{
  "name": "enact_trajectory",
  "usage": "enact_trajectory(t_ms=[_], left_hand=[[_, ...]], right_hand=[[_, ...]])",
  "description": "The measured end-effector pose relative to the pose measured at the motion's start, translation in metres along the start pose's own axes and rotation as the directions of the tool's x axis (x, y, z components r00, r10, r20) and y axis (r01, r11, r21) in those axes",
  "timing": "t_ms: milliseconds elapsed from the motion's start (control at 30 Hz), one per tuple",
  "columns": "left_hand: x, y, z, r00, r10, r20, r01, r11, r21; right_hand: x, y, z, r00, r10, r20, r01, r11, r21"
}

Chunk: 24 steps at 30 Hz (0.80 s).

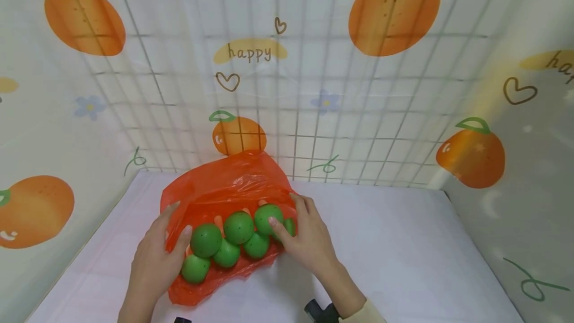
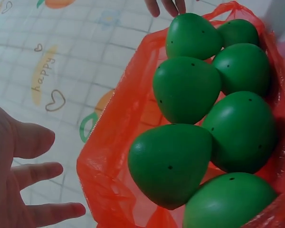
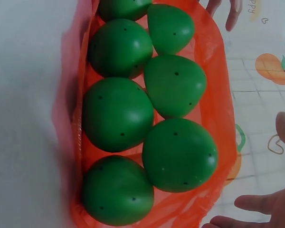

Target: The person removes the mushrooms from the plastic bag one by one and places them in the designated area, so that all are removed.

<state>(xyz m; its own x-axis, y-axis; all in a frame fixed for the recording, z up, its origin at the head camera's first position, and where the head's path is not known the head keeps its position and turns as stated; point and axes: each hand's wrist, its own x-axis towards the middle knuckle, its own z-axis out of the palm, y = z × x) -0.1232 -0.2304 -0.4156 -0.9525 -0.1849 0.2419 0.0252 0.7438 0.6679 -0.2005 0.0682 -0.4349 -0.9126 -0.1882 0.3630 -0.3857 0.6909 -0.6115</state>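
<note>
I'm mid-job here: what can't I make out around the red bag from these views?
- Head: what the orange pieces are; the green balls mostly hide them.
- Head: the rightmost green ball's full outline; the right hand partly covers it.
- Head: the black object; the bottom edge cuts it off.
- Left wrist: the nearest green ball; the bottom edge crops it.
</note>
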Motion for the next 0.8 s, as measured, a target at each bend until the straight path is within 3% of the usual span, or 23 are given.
enact_trajectory(t_ms=[133, 400, 800], left_hand=[[-0.004, -0.003, 0.004, 0.999, 0.040, -0.024, -0.041, 0.998, -0.045], [-0.007, -0.004, 0.012, 0.991, 0.132, 0.013, -0.130, 0.985, -0.112], [0.003, -0.009, 0.015, 0.994, 0.107, 0.016, -0.105, 0.992, -0.075]], right_hand=[[0.000, 0.001, 0.005, 1.000, 0.002, 0.002, -0.002, 1.000, 0.003], [-0.003, 0.002, 0.016, 0.999, 0.022, 0.030, -0.023, 0.999, 0.033], [-0.003, 0.003, 0.027, 0.999, 0.007, 0.031, -0.009, 0.998, 0.067]])
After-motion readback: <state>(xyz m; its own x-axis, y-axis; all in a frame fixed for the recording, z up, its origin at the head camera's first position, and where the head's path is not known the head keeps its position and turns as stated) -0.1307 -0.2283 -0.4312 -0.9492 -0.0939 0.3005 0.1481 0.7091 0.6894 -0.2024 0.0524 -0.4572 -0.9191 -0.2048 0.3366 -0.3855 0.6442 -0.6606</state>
